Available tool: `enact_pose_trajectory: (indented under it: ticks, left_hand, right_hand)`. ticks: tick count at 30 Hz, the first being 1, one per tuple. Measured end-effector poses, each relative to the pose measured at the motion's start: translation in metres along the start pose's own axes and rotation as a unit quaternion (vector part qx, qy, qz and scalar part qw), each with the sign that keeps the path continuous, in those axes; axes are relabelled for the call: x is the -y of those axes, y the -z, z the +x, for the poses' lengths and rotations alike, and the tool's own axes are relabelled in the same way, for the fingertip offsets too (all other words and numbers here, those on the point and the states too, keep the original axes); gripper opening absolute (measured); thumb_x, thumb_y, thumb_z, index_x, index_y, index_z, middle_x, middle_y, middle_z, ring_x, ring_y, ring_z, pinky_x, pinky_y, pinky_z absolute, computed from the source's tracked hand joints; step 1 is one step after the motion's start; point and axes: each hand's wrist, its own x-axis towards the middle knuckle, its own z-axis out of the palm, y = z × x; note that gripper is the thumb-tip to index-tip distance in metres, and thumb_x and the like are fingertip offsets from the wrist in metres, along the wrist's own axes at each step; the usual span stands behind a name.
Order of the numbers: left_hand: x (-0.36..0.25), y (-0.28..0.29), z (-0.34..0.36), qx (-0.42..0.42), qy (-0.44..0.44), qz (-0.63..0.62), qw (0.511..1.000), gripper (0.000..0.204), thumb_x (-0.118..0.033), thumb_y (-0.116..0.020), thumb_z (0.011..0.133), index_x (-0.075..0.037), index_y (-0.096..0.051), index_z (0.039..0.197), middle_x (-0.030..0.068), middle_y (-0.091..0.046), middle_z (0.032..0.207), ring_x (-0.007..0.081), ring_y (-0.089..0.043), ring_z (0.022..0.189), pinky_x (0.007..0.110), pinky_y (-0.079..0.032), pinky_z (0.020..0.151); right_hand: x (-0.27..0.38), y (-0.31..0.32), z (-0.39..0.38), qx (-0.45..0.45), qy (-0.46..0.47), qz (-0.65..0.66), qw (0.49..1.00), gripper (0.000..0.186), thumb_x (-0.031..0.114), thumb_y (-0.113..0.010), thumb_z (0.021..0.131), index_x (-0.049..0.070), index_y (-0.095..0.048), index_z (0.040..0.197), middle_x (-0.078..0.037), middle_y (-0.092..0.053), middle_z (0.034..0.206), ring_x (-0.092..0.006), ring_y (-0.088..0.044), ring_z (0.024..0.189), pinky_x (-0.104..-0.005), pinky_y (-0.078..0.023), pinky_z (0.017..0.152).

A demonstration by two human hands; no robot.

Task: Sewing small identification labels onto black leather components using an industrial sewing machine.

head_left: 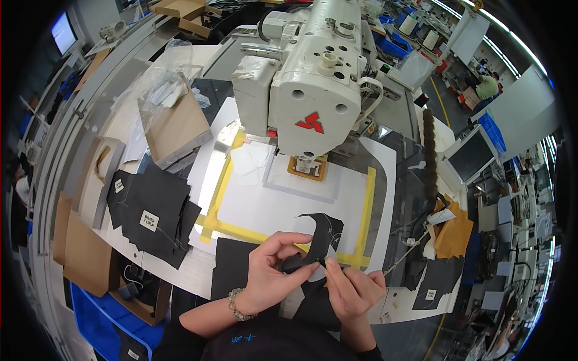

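In front of the white sewing machine, my left hand holds a curled dark grey fabric piece between thumb and fingers; loose light threads trail on it and a pale patch shows behind it. My right hand is closed at the piece's lower right, pinching a small dark item too tiny to name, close to my left thumb. Beyond both hands lies a white sheet edged with yellow tape, under the machine's clamp.
Stacked dark fabric pieces, an open cardboard box and a blue bin are on the left. At right are orange material, more dark pieces and a screen. A person works at the far right.
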Motion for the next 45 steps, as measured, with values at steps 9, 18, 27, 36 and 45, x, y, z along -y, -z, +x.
enact_pose_trajectory:
  ticks: [9, 18, 27, 36, 45]
  left_hand:
    - [-0.003, 0.001, -0.001, 0.002, -0.028, 0.017, 0.999, 0.051, 0.010, -0.078, 0.067, 0.001, -0.057, 0.112, 0.0006, -0.065, 0.083, 0.0048, -0.057, 0.077, 0.021, -0.042, 0.072]
    - [-0.005, -0.001, 0.000, -0.008, -0.043, 0.012, 0.999, 0.056, 0.010, -0.079, 0.067, 0.000, -0.055, 0.117, -0.0018, -0.061, 0.078, 0.0051, -0.053, 0.075, 0.021, -0.041, 0.070]
    - [-0.002, 0.000, 0.000, -0.004, -0.046, 0.011, 0.999, 0.056, 0.009, -0.080, 0.067, 0.000, -0.056, 0.117, -0.0014, -0.061, 0.081, 0.0051, -0.054, 0.076, 0.021, -0.041, 0.070]
    - [0.002, -0.001, -0.002, 0.023, -0.055, 0.043, 0.997, 0.055, 0.009, -0.079, 0.068, 0.000, -0.056, 0.117, -0.0010, -0.060, 0.081, 0.0055, -0.054, 0.077, 0.021, -0.042, 0.073]
    - [0.001, 0.000, 0.001, 0.021, -0.055, 0.012, 0.998, 0.055, 0.011, -0.077, 0.070, 0.002, -0.053, 0.119, 0.0024, -0.063, 0.088, 0.0072, -0.059, 0.082, 0.021, -0.048, 0.070]
  right_hand:
    - [-0.003, -0.006, -0.003, -0.028, -0.041, 0.107, 0.993, 0.034, 0.011, -0.080, 0.064, 0.016, -0.076, 0.097, 0.009, -0.046, 0.059, -0.0079, -0.036, 0.045, -0.0271, -0.019, 0.049]
    - [-0.002, 0.002, -0.002, -0.012, -0.051, 0.068, 0.996, 0.038, 0.019, -0.084, 0.059, 0.015, -0.076, 0.096, 0.009, -0.047, 0.061, -0.0065, -0.040, 0.049, -0.0266, -0.021, 0.051]
    - [0.000, 0.004, -0.001, -0.012, -0.034, 0.038, 0.999, 0.040, 0.020, -0.084, 0.058, 0.015, -0.076, 0.097, 0.008, -0.046, 0.063, -0.0066, -0.040, 0.051, -0.0274, -0.021, 0.051]
    - [0.005, 0.010, 0.004, 0.010, -0.040, 0.034, 0.999, 0.036, 0.007, -0.084, 0.061, 0.006, -0.074, 0.096, 0.004, -0.057, 0.065, -0.0100, -0.046, 0.050, -0.0275, -0.026, 0.054]
    - [-0.003, 0.004, -0.008, -0.051, -0.027, 0.031, 0.998, 0.038, 0.018, -0.084, 0.061, 0.015, -0.075, 0.098, 0.008, -0.050, 0.065, -0.0065, -0.043, 0.051, -0.0270, -0.022, 0.052]
